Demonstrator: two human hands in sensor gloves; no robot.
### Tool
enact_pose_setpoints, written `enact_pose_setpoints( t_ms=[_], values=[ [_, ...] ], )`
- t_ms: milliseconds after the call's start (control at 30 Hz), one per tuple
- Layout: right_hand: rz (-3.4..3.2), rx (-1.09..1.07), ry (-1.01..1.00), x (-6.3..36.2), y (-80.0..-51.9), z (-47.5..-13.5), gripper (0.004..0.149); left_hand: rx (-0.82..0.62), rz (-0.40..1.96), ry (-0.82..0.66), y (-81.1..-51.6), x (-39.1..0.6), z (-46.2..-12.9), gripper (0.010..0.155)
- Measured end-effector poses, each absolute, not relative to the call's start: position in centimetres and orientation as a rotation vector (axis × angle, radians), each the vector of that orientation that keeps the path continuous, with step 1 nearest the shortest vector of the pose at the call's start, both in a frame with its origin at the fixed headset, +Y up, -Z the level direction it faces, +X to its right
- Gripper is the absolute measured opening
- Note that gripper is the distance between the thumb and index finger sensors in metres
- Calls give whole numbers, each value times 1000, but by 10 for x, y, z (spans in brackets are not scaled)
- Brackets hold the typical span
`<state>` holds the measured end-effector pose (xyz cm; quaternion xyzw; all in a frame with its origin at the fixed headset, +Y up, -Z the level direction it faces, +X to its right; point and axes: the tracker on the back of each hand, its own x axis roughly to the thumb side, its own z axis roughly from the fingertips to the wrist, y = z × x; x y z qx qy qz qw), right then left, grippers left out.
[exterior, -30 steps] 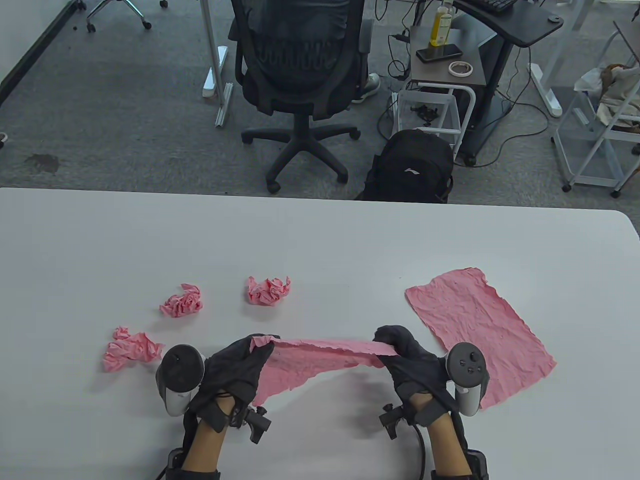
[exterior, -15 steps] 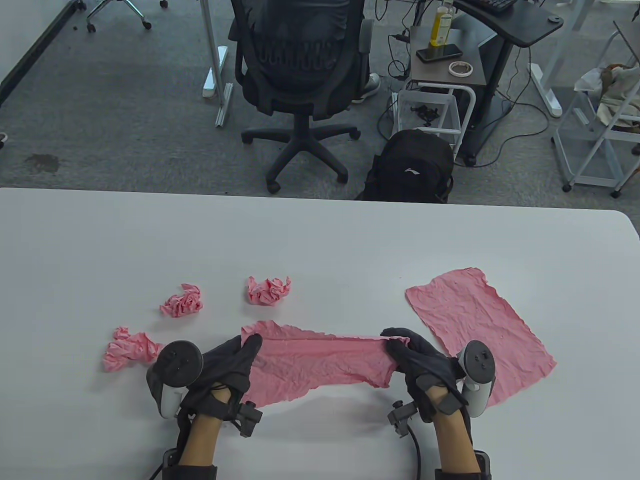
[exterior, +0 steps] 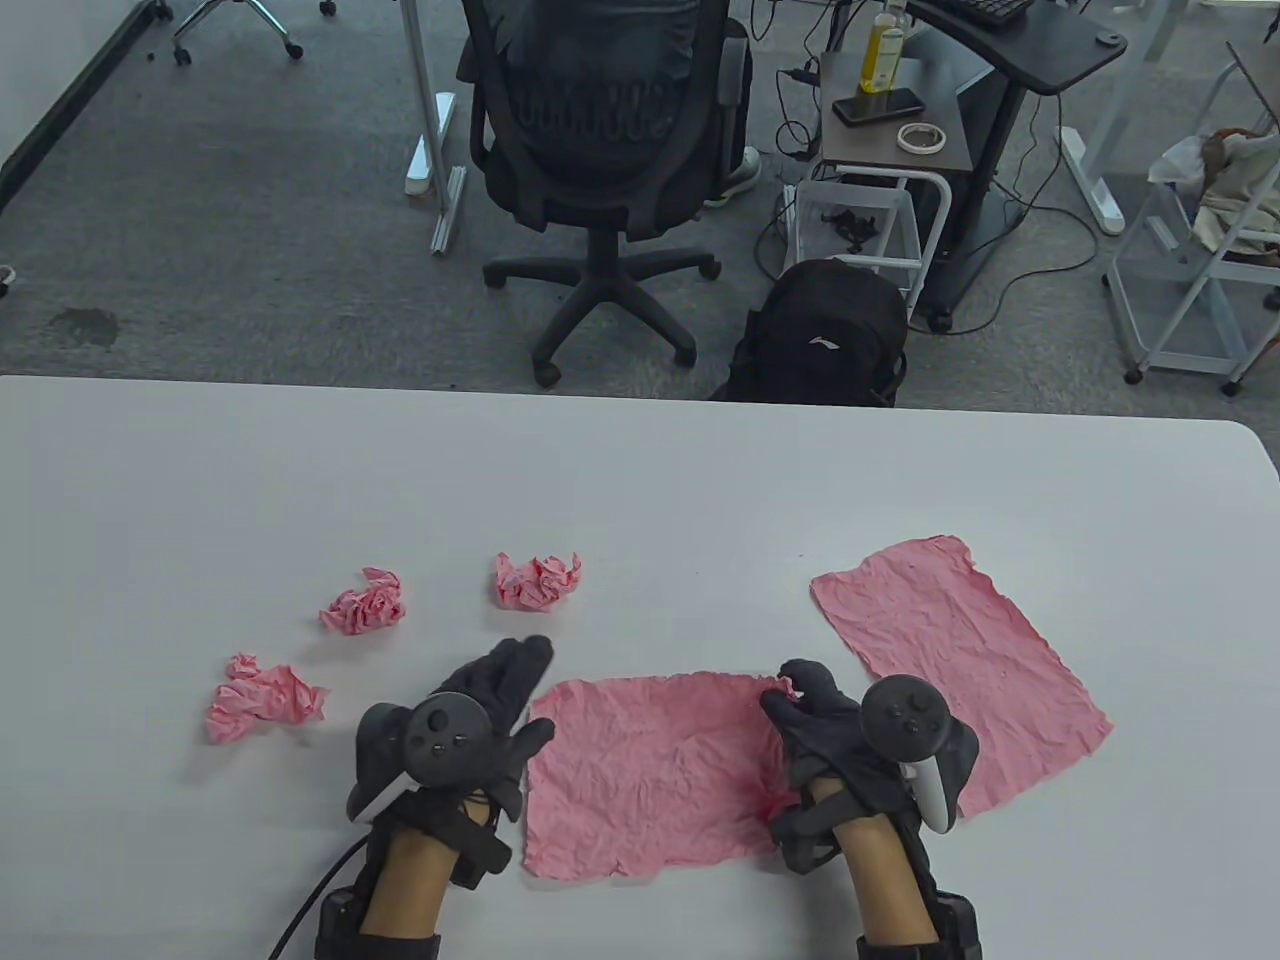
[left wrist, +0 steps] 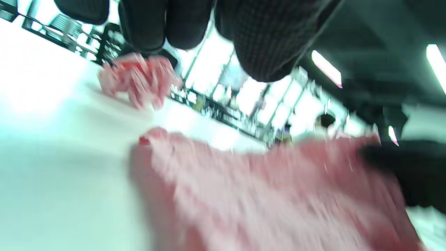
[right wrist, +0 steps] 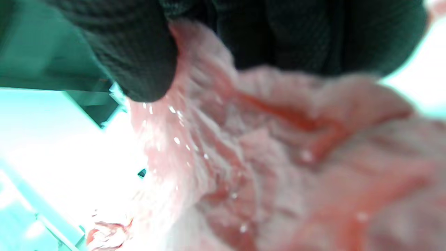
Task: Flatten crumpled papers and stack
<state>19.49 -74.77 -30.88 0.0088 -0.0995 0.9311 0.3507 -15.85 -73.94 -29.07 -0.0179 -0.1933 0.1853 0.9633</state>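
A pink sheet (exterior: 650,770), opened out but wrinkled, lies on the white table (exterior: 640,480) between my hands. My right hand (exterior: 800,700) grips its right edge; the right wrist view shows the paper (right wrist: 278,157) pinched between thumb and fingers. My left hand (exterior: 505,690) is open with fingers stretched out, just left of the sheet's top left corner and off the paper (left wrist: 264,195). A flattened pink sheet (exterior: 950,650) lies to the right, partly under my right hand. Three crumpled pink balls lie at the left (exterior: 262,698), (exterior: 365,603) and centre (exterior: 537,581).
The table's far edge runs across the middle of the table view. Beyond it on the floor stand an office chair (exterior: 600,120) and a black backpack (exterior: 825,335). One crumpled ball (left wrist: 139,82) shows blurred in the left wrist view.
The sheet was held stretched in the air between both hands; it now lies spread on the table. My left hand has let go and opened. My right hand has lowered with its edge.
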Motion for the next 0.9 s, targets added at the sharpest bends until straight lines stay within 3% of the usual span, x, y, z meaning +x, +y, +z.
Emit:
enact_pose_setpoints(
  t_ms=[100,200,300,333,400,500,567,600,667,700,767,900],
  values=[
    [2367,180,-334,186,-729,-297,61,-188,236,-441,-756,-131,-288,62],
    [2425,341,-438,165,-717,-287,61,-329,123,-436,-769,-119,-291,71],
    [2495,517,-415,138,-721,-282,56,-379,78,-401,-773,-124,-291,82],
    [2511,579,-363,129,-725,-282,55,-396,73,-399,-775,-126,-292,83],
    [2596,747,-54,97,-742,-282,52,-455,113,-378,-777,-134,-295,85],
    [2776,780,288,73,-764,-280,48,-524,153,-338,-779,-141,-295,87],
    [2844,761,330,71,-768,-284,46,-531,147,-311,-777,-147,-296,87],
    [2848,705,233,77,-766,-291,41,-540,138,-298,-777,-150,-297,86],
    [2916,426,263,97,-768,-301,39,-553,148,-280,-777,-154,-296,86],
    [2898,326,380,109,-770,-305,42,-552,170,-281,-779,-155,-296,86],
    [2796,150,403,131,-771,-307,46,-563,167,-280,-778,-154,-297,86],
    [2778,-4,565,161,-771,-303,66,-601,129,-299,-777,-150,-302,87]
  ],
)
